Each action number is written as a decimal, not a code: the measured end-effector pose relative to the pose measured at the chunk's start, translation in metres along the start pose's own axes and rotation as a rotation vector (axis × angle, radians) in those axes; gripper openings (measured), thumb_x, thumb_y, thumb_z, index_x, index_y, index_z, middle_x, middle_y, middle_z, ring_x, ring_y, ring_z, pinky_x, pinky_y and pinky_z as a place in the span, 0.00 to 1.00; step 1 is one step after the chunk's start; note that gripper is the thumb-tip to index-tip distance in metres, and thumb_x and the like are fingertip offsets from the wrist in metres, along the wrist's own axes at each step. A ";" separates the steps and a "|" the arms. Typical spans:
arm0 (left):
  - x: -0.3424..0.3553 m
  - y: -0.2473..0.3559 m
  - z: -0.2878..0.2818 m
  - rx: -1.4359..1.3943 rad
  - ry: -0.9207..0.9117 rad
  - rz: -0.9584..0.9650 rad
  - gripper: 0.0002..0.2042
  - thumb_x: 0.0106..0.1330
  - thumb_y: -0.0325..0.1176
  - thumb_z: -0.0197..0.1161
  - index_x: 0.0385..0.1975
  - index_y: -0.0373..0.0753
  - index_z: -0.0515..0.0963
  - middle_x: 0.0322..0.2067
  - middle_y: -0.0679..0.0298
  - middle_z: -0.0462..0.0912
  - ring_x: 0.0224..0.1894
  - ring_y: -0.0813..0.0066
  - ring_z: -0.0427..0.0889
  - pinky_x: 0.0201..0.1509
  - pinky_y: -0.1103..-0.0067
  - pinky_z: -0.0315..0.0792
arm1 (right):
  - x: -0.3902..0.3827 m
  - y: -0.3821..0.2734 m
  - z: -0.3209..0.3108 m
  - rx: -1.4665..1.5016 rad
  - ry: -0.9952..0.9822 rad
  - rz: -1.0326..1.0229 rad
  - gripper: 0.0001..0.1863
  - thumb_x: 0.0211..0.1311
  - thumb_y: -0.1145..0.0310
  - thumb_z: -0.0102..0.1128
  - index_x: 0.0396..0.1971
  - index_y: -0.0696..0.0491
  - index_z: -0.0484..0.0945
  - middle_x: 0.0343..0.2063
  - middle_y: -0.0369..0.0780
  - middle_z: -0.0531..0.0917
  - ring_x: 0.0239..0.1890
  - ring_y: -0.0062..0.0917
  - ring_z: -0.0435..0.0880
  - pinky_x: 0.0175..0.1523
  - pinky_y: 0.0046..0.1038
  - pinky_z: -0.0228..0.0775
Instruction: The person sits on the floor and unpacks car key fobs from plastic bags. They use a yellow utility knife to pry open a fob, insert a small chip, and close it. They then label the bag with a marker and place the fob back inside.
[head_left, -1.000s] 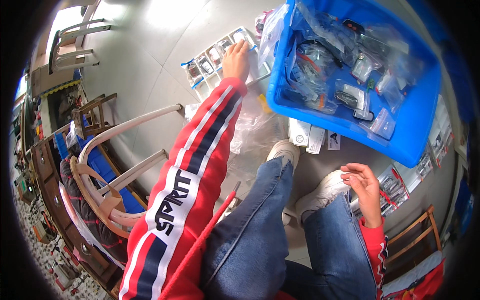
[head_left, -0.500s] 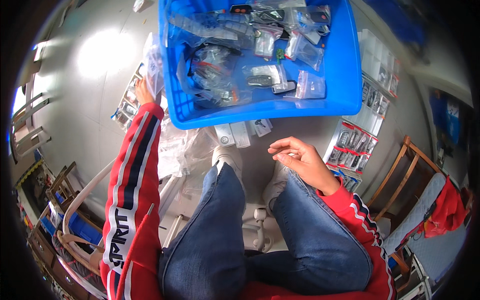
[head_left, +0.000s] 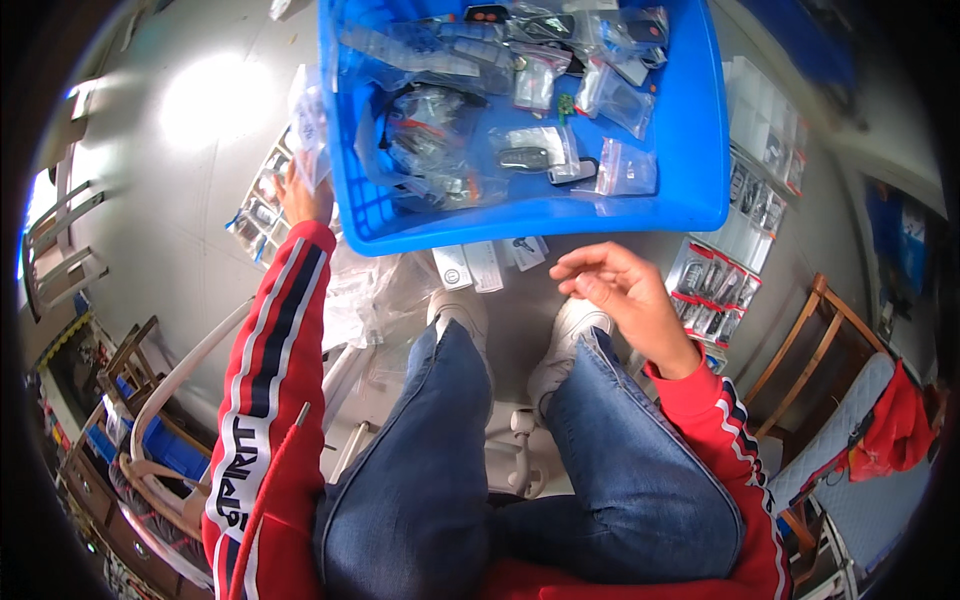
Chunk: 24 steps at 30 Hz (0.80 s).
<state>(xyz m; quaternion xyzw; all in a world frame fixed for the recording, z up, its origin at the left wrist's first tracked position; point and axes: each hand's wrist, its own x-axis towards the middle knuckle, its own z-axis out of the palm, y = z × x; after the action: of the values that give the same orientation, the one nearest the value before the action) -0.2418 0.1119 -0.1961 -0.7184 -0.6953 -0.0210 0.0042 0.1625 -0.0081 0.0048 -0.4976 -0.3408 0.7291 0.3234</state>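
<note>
My left hand (head_left: pixel 305 195) is at a white compartment organizer (head_left: pixel 251 222) holding small items; a clear plastic bag (head_left: pixel 307 120) partly hides the fingers and whatever they touch. My right hand (head_left: pixel 625 290) hovers over my right shoe, empty, its fingers loosely bent and apart, below the blue plastic bin (head_left: pixel 520 228). In the bin lie several clear bags (head_left: pixel 625 168) with dark key fobs (head_left: pixel 522 157) and small parts, and a green circuit board (head_left: pixel 566 105). Flat white boxes (head_left: pixel 482 268) lie just below the bin.
More organizers (head_left: pixel 712 290) with packaged items stand at the right. A wooden chair (head_left: pixel 785 365) with red cloth (head_left: pixel 885 430) is at the right, wooden furniture (head_left: pixel 130 370) and a pale curved frame (head_left: pixel 175 380) at the left. Crumpled clear plastic (head_left: pixel 365 300) lies between left arm and feet.
The view has swung, so the bin now appears more central. In the last half second my right hand has risen slightly toward the bin; my left hand has drawn back a little at the organizer.
</note>
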 end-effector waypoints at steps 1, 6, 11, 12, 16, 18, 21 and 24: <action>0.002 -0.001 -0.001 0.053 -0.065 -0.013 0.18 0.59 0.36 0.48 0.51 0.49 0.70 0.53 0.62 0.70 0.58 0.63 0.65 0.63 0.53 0.43 | 0.003 -0.005 -0.001 -0.007 0.018 -0.009 0.11 0.61 0.72 0.50 0.42 0.59 0.72 0.40 0.42 0.78 0.40 0.22 0.78 0.47 0.24 0.69; 0.014 0.010 -0.034 -0.267 -0.011 -0.331 0.15 0.56 0.33 0.52 0.43 0.42 0.76 0.43 0.59 0.78 0.52 0.65 0.71 0.58 0.63 0.56 | -0.001 -0.019 -0.015 -0.077 0.159 -0.105 0.11 0.61 0.71 0.49 0.41 0.59 0.72 0.37 0.42 0.79 0.37 0.21 0.78 0.46 0.22 0.69; 0.026 0.067 -0.116 -0.903 0.761 -0.381 0.09 0.54 0.21 0.52 0.34 0.34 0.76 0.30 0.63 0.77 0.33 0.77 0.74 0.39 0.82 0.68 | -0.014 -0.018 -0.030 -0.132 0.336 -0.078 0.10 0.63 0.70 0.47 0.38 0.59 0.73 0.35 0.42 0.80 0.34 0.19 0.77 0.43 0.22 0.69; 0.029 0.080 -0.132 -0.854 0.774 -0.229 0.09 0.54 0.21 0.52 0.34 0.33 0.74 0.31 0.62 0.77 0.34 0.76 0.75 0.40 0.81 0.67 | -0.014 -0.018 -0.030 -0.140 0.390 -0.042 0.10 0.62 0.70 0.47 0.38 0.59 0.73 0.34 0.41 0.80 0.34 0.19 0.77 0.43 0.22 0.69; 0.027 0.126 -0.155 -0.550 -0.123 0.656 0.14 0.45 0.21 0.53 0.32 0.43 0.78 0.37 0.63 0.77 0.46 0.62 0.71 0.55 0.69 0.61 | -0.012 -0.018 -0.025 -0.127 0.298 -0.100 0.10 0.62 0.71 0.47 0.38 0.59 0.74 0.34 0.41 0.80 0.34 0.18 0.77 0.42 0.22 0.69; 0.020 0.140 -0.144 -0.145 -0.121 0.752 0.12 0.45 0.25 0.55 0.29 0.44 0.79 0.38 0.63 0.76 0.50 0.67 0.70 0.62 0.63 0.54 | -0.015 -0.018 -0.023 -0.114 0.264 -0.122 0.09 0.62 0.72 0.48 0.38 0.60 0.74 0.34 0.40 0.80 0.34 0.17 0.77 0.42 0.19 0.69; 0.025 0.138 -0.127 0.324 -0.192 0.759 0.08 0.45 0.28 0.58 0.27 0.45 0.80 0.37 0.65 0.77 0.50 0.72 0.71 0.65 0.61 0.49 | -0.025 -0.015 -0.022 -0.097 0.288 -0.112 0.09 0.62 0.72 0.48 0.38 0.59 0.74 0.34 0.40 0.80 0.34 0.17 0.77 0.42 0.19 0.68; 0.037 0.129 -0.130 0.140 -0.201 0.713 0.09 0.47 0.27 0.57 0.28 0.46 0.79 0.33 0.65 0.79 0.48 0.69 0.73 0.65 0.59 0.46 | -0.037 -0.010 -0.021 -0.090 0.309 -0.117 0.09 0.62 0.72 0.48 0.38 0.59 0.74 0.34 0.40 0.80 0.34 0.17 0.77 0.42 0.19 0.69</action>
<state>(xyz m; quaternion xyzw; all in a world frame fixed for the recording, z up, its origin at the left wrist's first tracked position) -0.1151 0.1401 -0.0618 -0.9118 -0.3982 0.0999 -0.0081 0.1949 -0.0287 0.0255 -0.5969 -0.3479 0.6079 0.3912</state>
